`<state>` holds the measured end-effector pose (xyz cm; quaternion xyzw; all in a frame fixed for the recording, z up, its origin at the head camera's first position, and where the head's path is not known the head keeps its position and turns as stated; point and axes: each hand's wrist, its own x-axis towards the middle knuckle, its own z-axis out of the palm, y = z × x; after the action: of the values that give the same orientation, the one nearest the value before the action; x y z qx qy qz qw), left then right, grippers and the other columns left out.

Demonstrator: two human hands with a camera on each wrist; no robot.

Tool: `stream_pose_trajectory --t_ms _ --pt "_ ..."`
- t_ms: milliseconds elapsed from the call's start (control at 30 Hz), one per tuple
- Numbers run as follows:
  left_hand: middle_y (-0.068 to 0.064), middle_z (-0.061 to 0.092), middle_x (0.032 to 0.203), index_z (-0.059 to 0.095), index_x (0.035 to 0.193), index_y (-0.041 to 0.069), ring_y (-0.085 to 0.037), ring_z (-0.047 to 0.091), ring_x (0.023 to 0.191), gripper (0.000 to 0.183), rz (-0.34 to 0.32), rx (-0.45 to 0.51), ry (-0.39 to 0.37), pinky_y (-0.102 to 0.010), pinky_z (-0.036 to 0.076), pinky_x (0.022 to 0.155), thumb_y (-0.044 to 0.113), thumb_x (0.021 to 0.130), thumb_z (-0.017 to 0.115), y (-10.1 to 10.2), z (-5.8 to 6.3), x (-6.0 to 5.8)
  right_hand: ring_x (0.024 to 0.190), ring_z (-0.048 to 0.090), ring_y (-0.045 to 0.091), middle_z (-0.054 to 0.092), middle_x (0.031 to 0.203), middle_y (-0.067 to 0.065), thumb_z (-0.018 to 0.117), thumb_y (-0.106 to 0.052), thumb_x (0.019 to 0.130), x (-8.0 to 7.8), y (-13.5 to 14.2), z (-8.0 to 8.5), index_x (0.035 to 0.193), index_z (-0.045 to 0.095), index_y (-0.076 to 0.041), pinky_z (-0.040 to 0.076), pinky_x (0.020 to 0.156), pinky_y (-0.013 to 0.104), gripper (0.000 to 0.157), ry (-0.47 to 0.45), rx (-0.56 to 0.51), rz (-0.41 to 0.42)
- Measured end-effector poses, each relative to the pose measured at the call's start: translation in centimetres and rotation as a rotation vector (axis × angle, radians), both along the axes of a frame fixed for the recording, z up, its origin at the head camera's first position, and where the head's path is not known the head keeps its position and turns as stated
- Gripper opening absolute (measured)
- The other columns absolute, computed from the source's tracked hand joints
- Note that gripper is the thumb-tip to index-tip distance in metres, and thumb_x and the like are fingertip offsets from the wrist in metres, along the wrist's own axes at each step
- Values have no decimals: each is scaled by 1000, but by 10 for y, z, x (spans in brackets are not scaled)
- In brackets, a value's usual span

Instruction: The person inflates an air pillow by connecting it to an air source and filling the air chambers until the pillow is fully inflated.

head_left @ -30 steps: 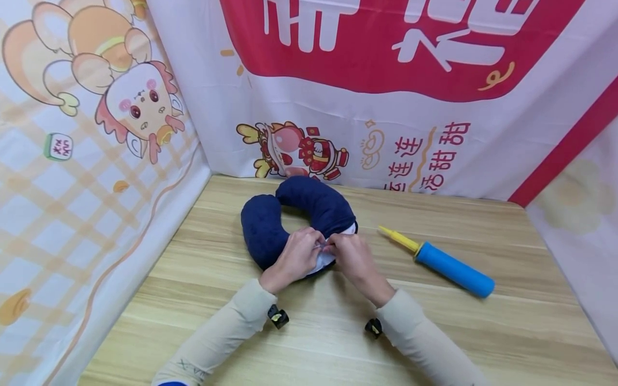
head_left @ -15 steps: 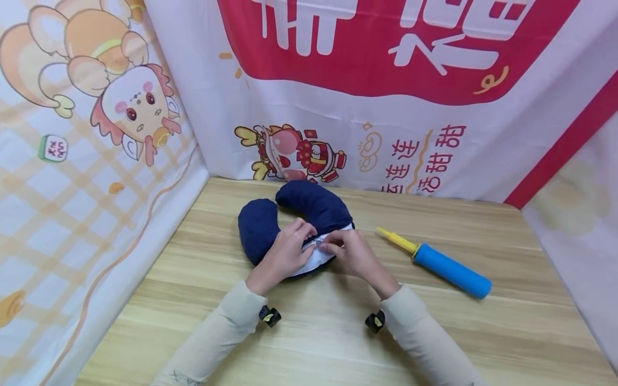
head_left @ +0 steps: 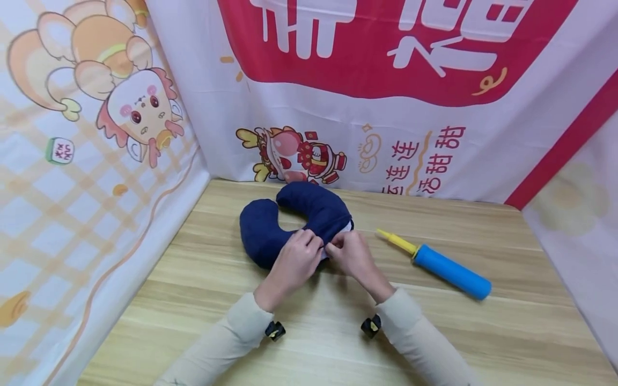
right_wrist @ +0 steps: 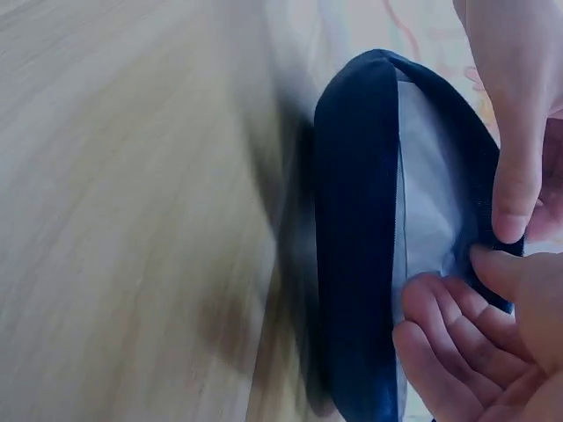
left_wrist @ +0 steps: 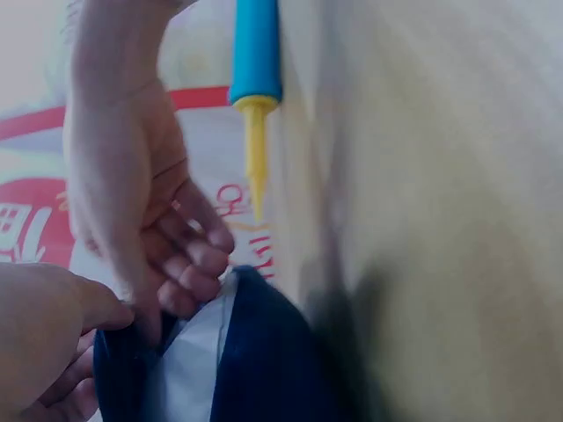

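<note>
A navy, U-shaped neck pillow point(head_left: 263, 230) lies on the table, its ends pointing toward the back. Along its near outer side the cover gapes, and a white inner layer point(right_wrist: 431, 176) shows between the dark edges. My left hand point(head_left: 296, 254) pinches the upper cover edge between thumb and fingers. Close beside it, my right hand point(head_left: 352, 254) has its thumb at that same edge and its fingers curled in at the gap. In the right wrist view the left thumb presses the dark edge point(right_wrist: 475, 176) just above the right thumb.
To the right lies a blue hand pump point(head_left: 451, 271) with a yellow nozzle point(head_left: 398, 239) aimed at the pillow. The wooden table point(head_left: 193, 300) meets a printed cloth point(head_left: 289, 107) at the back and another patterned cloth point(head_left: 96, 214) on the left.
My left hand has moved slightly right, closer to the right hand. Less of the white layer shows in the head view than half a second ago. The pump has stayed put.
</note>
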<state>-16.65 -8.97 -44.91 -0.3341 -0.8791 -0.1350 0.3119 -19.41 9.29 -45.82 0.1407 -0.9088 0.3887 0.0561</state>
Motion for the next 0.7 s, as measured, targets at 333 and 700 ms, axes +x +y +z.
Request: stream_pose_trajectory --t_ms 333,700 --pt "-3 59 86 68 87 9 -23 58 81 9 7 -184 112 -32 52 71 1 91 67 8 -23 12 73 71 14 80 82 5 79 -19 95 -26 59 16 89 82 -6 59 70 33 14 -80 161 17" --pt "-2 63 96 73 101 14 -22 59 91 11 75 -318 15 -32 55 80 7 93 68 6 -34 22 97 77 34 80 101 19 72 2 94 -77 74 -6 105 79 6 62 91 49 13 91 321 210"
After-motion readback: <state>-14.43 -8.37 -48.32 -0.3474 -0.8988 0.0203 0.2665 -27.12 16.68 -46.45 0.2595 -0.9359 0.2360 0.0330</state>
